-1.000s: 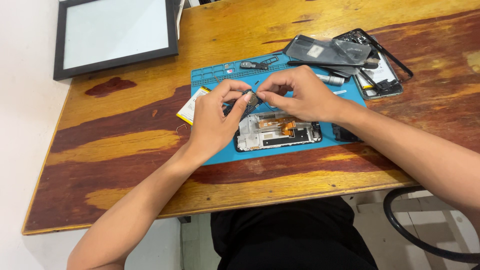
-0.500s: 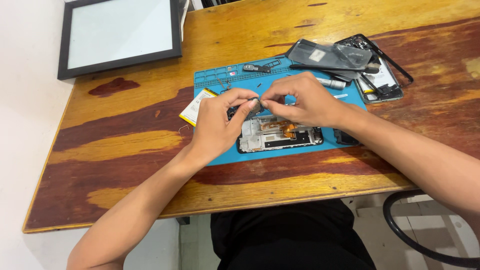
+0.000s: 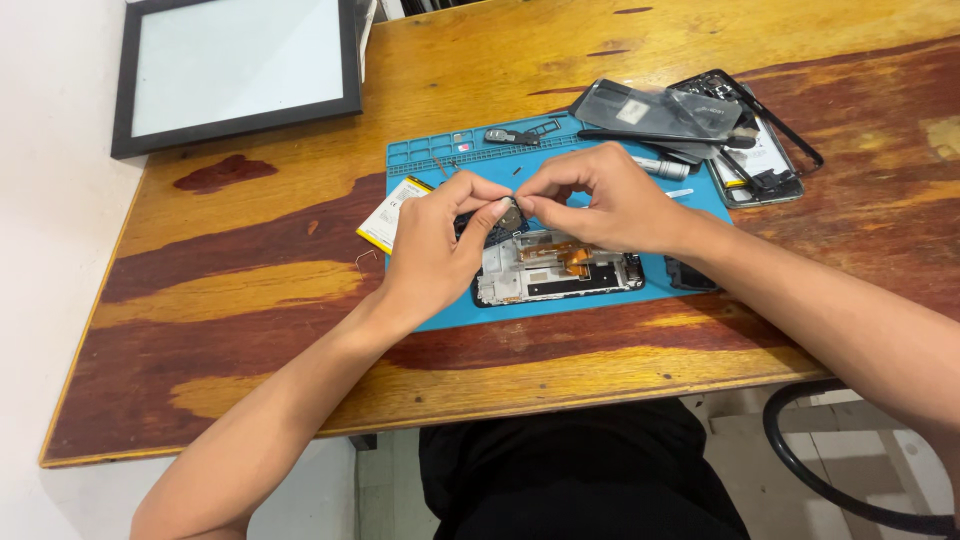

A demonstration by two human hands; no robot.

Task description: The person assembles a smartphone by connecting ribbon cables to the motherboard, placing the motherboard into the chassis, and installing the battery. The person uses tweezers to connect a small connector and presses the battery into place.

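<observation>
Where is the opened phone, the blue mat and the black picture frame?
opened phone (image 3: 560, 270), head view, on its exposed inner board.
blue mat (image 3: 560, 310), head view, bare front edge.
black picture frame (image 3: 235, 122), head view, lower border.

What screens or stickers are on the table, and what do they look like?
Tablet screen: far left corner of the wooden table, flat rectangle, pale grey glass, black frame.
Phone screen: far right, on the blue mat's edge, dark glass with a small pale sticker.
Battery: beside the left hand, white label, yellow edge.
</observation>
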